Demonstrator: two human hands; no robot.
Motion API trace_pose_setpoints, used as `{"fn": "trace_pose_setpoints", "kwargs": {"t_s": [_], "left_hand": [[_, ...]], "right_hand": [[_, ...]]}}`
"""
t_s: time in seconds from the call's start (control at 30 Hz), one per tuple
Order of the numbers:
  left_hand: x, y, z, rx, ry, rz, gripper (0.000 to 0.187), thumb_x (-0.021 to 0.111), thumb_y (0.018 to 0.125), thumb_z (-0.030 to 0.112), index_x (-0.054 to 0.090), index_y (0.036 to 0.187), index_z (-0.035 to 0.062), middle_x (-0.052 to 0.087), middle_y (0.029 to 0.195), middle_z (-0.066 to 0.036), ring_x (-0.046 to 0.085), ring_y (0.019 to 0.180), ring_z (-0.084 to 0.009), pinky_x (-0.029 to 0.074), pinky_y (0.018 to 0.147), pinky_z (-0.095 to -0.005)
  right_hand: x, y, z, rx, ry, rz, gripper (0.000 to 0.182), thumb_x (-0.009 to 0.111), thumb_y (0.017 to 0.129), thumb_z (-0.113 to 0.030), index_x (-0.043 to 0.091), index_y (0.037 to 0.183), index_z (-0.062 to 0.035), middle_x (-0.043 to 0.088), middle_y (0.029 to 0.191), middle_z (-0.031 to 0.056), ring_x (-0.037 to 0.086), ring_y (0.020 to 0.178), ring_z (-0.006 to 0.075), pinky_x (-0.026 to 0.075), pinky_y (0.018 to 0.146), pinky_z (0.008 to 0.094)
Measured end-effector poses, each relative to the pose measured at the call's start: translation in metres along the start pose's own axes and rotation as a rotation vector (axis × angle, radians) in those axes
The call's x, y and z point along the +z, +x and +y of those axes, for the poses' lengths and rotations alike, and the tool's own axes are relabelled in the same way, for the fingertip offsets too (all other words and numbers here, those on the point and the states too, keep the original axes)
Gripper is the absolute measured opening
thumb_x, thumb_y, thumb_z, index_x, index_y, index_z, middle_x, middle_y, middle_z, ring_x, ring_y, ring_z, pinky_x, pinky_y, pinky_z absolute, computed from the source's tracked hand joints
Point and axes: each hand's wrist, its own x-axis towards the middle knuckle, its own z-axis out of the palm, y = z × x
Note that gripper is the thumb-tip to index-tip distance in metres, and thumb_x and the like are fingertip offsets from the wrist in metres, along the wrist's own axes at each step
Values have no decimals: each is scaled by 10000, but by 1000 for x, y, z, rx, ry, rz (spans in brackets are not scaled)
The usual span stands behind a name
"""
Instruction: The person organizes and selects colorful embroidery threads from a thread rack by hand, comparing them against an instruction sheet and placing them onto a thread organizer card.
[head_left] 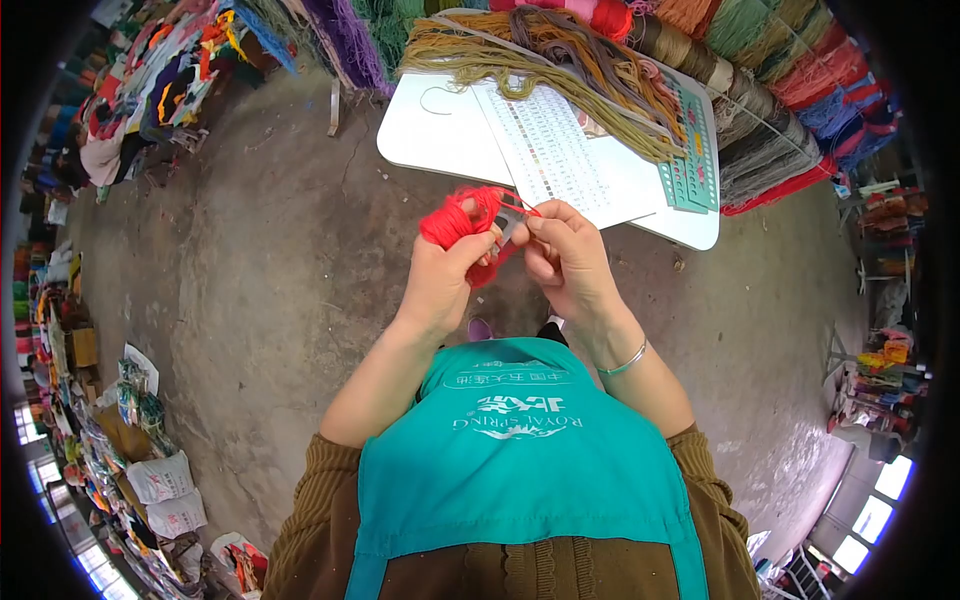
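A bundle of red yarn (447, 224) is gripped in my left hand (437, 272), with loops hanging below the fingers. My right hand (572, 258) pinches a red strand that runs across from the bundle. Between the two hands shows a small grey, flat piece (509, 222); its kind I cannot make out, nor which hand bears it. Both hands are in front of the teal apron (520, 450), just short of the white table (440, 130).
On the table lie a printed colour chart (545, 150), hanks of olive and brown yarn (540, 70) and a green card with holes (690, 150). Coloured yarn hangs behind it. White sacks (165, 480) stand at the left on the concrete floor (260, 280).
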Motion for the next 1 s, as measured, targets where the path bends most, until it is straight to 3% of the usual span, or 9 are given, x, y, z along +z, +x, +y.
{"fn": "trace_pose_setpoints", "kwargs": {"t_s": [0.23, 0.27, 0.33, 0.37, 0.47, 0.53, 0.63, 0.77, 1.0], "left_hand": [[-18, 5, 1, -145, -176, -122, 390, 561, 810, 62, 579, 1185, -46, 627, 889, -80, 585, 872, -183, 465, 909, -342], [-23, 6, 0, -145, -177, -121, 390, 561, 810, 62, 579, 1185, -46, 627, 889, -80, 585, 872, -183, 465, 909, -342], [-33, 9, -3, -229, -324, -302, 377, 546, 853, 114, 578, 1194, -43, 643, 1002, -122, 596, 997, -227, 452, 977, -379], [-26, 6, 1, -228, -325, -301, 377, 546, 853, 114, 578, 1194, -43, 643, 1002, -122, 596, 997, -227, 452, 977, -379], [-4, 0, 12, -253, -519, -229, 446, 518, 938, 233, 517, 1278, -57, 558, 1305, -168, 537, 1216, -282, 427, 1039, -409], [0, 1, 12, -248, -498, -219, 453, 506, 946, 233, 502, 1292, -60, 554, 1311, -168, 536, 1215, -279, 418, 1048, -410], [8, 0, 10, -212, -416, -175, 459, 483, 963, 236, 485, 1312, -62, 549, 1319, -168, 534, 1216, -271, 404, 1063, -410], [12, -1, 12, -182, -313, -217, 453, 469, 975, 231, 480, 1322, -60, 554, 1314, -161, 532, 1221, -254, 395, 1072, -401], [18, -3, 11, -125, -287, -82, 388, 554, 941, 104, 512, 1306, -20, 621, 1118, -82, 605, 989, -157, 483, 915, -315]], "right_hand": [[-7, -1, -19, 282, -276, -226, 111, 589, 937, -146, 579, 900, -43, 491, 666, -38, 355, 464, 10, 260, 380, 176], [-14, 0, -21, 305, -56, -306, 141, 567, 955, -162, 584, 891, -37, 477, 652, -38, 345, 452, 9, 254, 366, 171], [-16, 1, -18, 272, 338, -307, 206, 513, 990, -183, 589, 883, -24, 485, 654, -22, 319, 413, 13, 235, 329, 156], [-15, 1, -16, 273, 338, -307, 206, 513, 990, -183, 589, 883, -24, 485, 654, -22, 319, 413, 13, 235, 329, 156], [-14, 1, -11, 82, 120, -214, 155, 564, 961, -156, 606, 923, -13, 552, 733, 7, 369, 430, 28, 309, 393, 153], [-4, -3, -7, -29, -125, -107, 182, 664, 890, -112, 635, 1023, 7, 663, 907, 58, 494, 571, 37, 405, 518, 177], [0, -3, 6, -221, -383, -81, 248, 710, 851, -95, 647, 1064, 15, 678, 1015, 79, 533, 677, 36, 436, 590, 193], [-3, -5, 11, -257, -631, -33, 233, 705, 845, -79, 653, 1047, 24, 645, 821, 0, 526, 693, 28, 433, 629, 201], [-5, -9, 9, -108, -198, -23, 72, 628, 903, -101, 628, 908, -29, 592, 724, -18, 421, 559, 20, 319, 501, 183]]}}
